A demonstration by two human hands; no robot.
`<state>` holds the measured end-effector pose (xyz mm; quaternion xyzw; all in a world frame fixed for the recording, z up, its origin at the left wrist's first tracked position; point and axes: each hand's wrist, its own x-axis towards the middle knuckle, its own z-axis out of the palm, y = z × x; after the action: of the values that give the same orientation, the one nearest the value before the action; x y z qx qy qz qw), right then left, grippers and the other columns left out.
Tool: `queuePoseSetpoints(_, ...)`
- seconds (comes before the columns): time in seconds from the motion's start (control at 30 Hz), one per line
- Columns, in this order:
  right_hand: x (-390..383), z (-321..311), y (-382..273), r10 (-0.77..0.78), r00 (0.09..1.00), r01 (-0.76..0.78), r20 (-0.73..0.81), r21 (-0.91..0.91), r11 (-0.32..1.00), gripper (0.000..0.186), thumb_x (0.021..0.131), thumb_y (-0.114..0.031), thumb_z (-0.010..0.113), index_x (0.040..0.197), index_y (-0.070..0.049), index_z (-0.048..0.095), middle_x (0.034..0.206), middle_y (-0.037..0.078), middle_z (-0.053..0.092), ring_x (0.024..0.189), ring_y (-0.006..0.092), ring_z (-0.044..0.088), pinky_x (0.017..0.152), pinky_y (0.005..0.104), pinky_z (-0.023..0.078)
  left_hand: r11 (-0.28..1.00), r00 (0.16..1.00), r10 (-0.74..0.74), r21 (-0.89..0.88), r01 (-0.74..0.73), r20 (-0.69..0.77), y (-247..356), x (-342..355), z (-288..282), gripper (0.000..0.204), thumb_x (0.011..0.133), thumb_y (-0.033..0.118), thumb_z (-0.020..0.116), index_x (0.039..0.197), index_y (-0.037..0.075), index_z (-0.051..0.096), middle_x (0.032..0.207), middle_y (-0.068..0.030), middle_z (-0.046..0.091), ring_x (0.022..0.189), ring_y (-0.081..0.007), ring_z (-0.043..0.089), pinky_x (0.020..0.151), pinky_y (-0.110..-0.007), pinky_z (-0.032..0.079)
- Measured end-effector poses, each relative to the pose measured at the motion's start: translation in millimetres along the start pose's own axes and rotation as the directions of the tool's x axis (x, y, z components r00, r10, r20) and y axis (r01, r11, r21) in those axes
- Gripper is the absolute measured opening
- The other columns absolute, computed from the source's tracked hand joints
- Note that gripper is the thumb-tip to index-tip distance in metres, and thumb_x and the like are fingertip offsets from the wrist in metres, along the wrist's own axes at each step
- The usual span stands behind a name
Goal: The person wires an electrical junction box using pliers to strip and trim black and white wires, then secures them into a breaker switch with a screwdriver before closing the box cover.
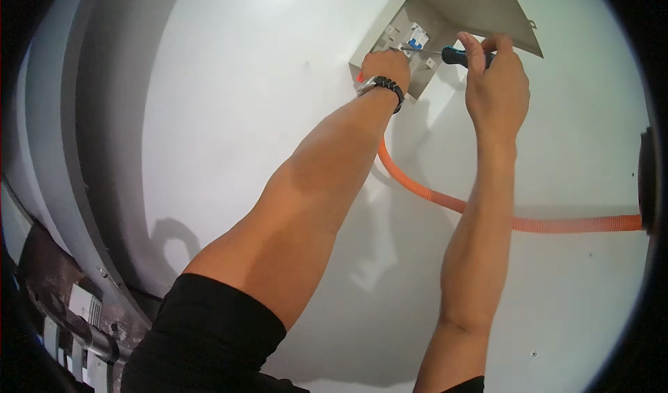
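Observation:
A grey electrical box (pixel 445 21) is fixed to the white wall, its lid swung out to the right. Inside it sits a white circuit breaker (pixel 417 37) with a blue switch. My right hand (pixel 497 87) grips a screwdriver (pixel 456 57) by its dark, teal-trimmed handle. The thin shaft points left into the box, its tip close to the breaker. My left hand (pixel 387 67), with a watch and dark bracelet at the wrist, reaches into the lower left of the box. Its fingers are curled, and what they hold is hidden.
An orange corrugated conduit (pixel 424 193) curves from below the box to a dark fitting (pixel 647 181) at the right edge. A grey curved frame (pixel 76 149) runs down the left. At the lower left are a metal pipe (pixel 97 341) and pale slotted pieces (pixel 85 302).

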<state>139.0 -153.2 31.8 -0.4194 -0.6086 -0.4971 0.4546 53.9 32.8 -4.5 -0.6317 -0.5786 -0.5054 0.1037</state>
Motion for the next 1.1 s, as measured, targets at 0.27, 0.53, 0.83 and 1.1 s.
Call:
queuePoseSetpoints(0.27, 23.6, -20.9, 15.5, -0.379, 0.902, 0.396, 0.206, -0.051, 0.917, 0.035, 0.094, -0.035, 0.073, 0.106, -0.006, 0.058, 0.091, 0.016, 0.068, 0.084, 0.0367, 0.069, 0.074, 0.0455, 0.054, 0.994, 0.995, 0.035, -0.097, -0.045, -0.096, -0.9, -1.7, 7.9, 0.025, 0.097, 0.014, 0.054, 0.104, 0.011, 0.078, 0.101, -0.0112, 0.079, 0.095, -0.0264, 0.077, 0.081, -0.039, 0.059)
queuePoseSetpoints(0.53, 29.8, -33.1, 10.3, -0.513, 0.722, 0.633, 0.463, -0.142, 0.761, 0.044, 0.093, -0.045, 0.073, 0.101, -0.002, 0.065, 0.094, 0.016, 0.075, 0.083, 0.0323, 0.073, 0.071, 0.0440, 0.055, 0.993, 0.997, 0.035, -0.113, -0.043, -0.074, -3.2, -1.9, -0.3, 0.026, 0.097, 0.015, 0.054, 0.106, 0.011, 0.078, 0.103, -0.0109, 0.079, 0.096, -0.0265, 0.077, 0.080, -0.040, 0.060)
queuePoseSetpoints(0.83, 46.4, -27.7, -1.4, -0.127, 0.798, 0.197, 0.589, -0.056, 0.979, 0.033, 0.091, -0.032, 0.076, 0.105, -0.006, 0.061, 0.093, 0.016, 0.072, 0.079, 0.0347, 0.069, 0.074, 0.0444, 0.053, 0.995, 0.996, 0.052, -0.082, -0.058, -0.074, -5.3, -2.2, 5.4, 0.023, 0.096, 0.016, 0.058, 0.107, 0.011, 0.078, 0.104, -0.0102, 0.079, 0.098, -0.0262, 0.077, 0.082, -0.041, 0.061)
queuePoseSetpoints(1.1, 42.5, -17.7, 7.4, -0.291, 0.724, 0.570, 0.625, -0.306, 0.762, 0.020, 0.094, -0.019, 0.070, 0.110, -0.013, 0.059, 0.077, 0.008, 0.063, 0.068, 0.0202, 0.067, 0.058, 0.0356, 0.050, 0.987, 0.989, 0.074, -0.129, -0.091, -0.127, -2.7, 1.1, 11.5, 0.023, 0.097, 0.016, 0.058, 0.105, 0.011, 0.078, 0.104, -0.0117, 0.079, 0.097, -0.0282, 0.077, 0.079, -0.044, 0.062)
